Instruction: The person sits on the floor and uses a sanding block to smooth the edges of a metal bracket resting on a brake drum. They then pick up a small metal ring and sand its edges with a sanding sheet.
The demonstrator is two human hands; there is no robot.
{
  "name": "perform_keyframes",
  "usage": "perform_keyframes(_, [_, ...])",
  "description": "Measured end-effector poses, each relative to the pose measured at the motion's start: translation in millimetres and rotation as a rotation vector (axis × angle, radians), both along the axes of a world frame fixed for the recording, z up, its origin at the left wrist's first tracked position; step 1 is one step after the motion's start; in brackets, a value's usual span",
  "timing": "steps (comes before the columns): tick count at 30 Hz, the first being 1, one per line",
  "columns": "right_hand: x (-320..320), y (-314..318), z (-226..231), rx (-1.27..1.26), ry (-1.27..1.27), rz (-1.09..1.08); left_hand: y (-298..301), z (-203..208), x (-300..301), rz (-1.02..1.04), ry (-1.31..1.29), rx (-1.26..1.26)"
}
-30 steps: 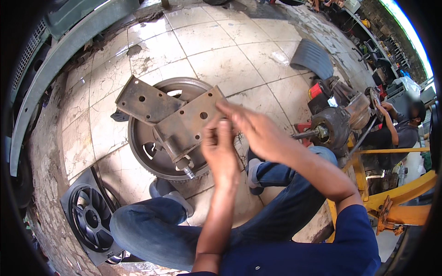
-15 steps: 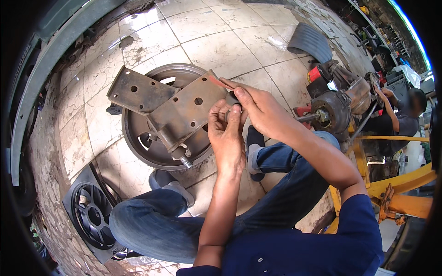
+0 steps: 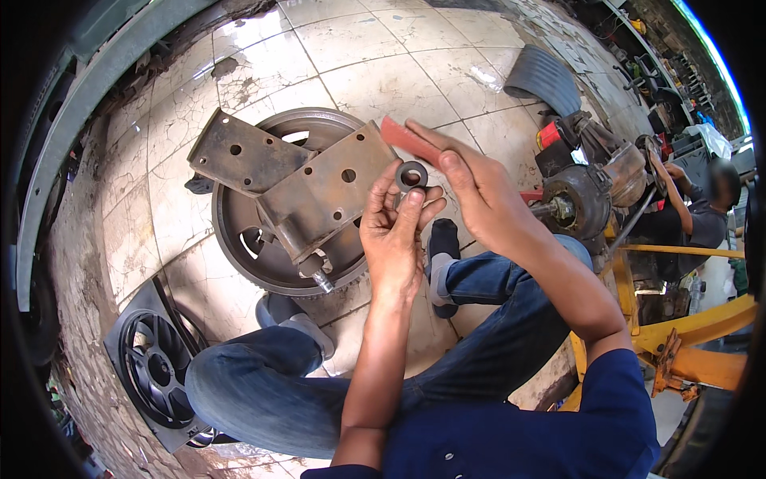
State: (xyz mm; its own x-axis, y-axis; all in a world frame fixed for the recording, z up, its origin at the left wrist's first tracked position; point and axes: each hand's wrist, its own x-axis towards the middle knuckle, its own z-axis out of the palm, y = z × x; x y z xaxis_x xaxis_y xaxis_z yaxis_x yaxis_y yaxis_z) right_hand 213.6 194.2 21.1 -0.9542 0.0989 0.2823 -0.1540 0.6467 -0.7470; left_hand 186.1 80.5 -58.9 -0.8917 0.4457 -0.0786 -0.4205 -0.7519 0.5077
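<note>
A small dark metal ring [image 3: 412, 176], its hole facing up, is pinched between the thumb and fingers of my left hand [image 3: 396, 223]. Just right of it, my right hand [image 3: 479, 188] grips a red folded strip, apparently sandpaper [image 3: 409, 142], with the thumb pressed on it. The strip stands a little apart from the ring. Beyond my left hand lies a brown steel bracket [image 3: 323, 188] of two angled plates with drilled holes. It rests on a large round toothed wheel [image 3: 233, 227], and a bolt end [image 3: 321, 279] sticks out toward me.
Pale cracked tiles [image 3: 383, 72] cover the floor. A black fan in its shroud [image 3: 155, 363] lies at my left knee. On the right are a greasy axle housing [image 3: 576, 199], a yellow frame [image 3: 694, 327] and a person at work [image 3: 690, 207]. A curved ribbed sheet [image 3: 542, 80] lies farther off.
My right hand has drawn the sandpaper away from the ring, up and to the right. The ring, mostly covered before, now shows its hole in my left fingers.
</note>
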Motion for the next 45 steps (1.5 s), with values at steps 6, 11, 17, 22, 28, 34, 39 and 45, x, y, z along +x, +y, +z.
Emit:
perform_keyframes(6, [3.1,-6.1,1.4,0.108,-0.04,0.082,-1.0,-7.2,-4.0,0.228,0.235,-0.251])
perform_keyframes(11, [1.7,-8.9,-0.5,0.005,-0.098,0.079,2.4,-4.2,-4.3,0.356,0.371,-0.211])
perform_keyframes(17, [2.3,-10.1,-4.2,0.15,-0.021,0.03,-1.8,-4.6,-4.7,0.26,0.351,-0.189])
perform_keyframes(22, [0.5,-10.8,-4.8,0.083,-0.064,0.041,-1.2,-3.6,1.4,0.241,0.331,-0.318])
perform_keyframes(28, [0.8,-15.6,-10.1,0.167,-0.043,0.062,-3.8,-7.5,-10.2,0.23,0.168,-0.265])
perform_keyframes(34, [0.3,-13.4,-10.2,0.213,-0.03,0.068,-2.6,-2.2,-6.1,0.199,0.113,-0.251])
perform_keyframes(39, [-11.2,-4.6,-4.0,-0.068,-0.283,0.01,9.5,-0.3,12.6,0.173,0.188,-0.349])
perform_keyframes(45, [-4.6,-10.3,-11.2,0.017,-0.178,0.039,5.6,-1.7,1.8,0.171,0.1,-0.357])
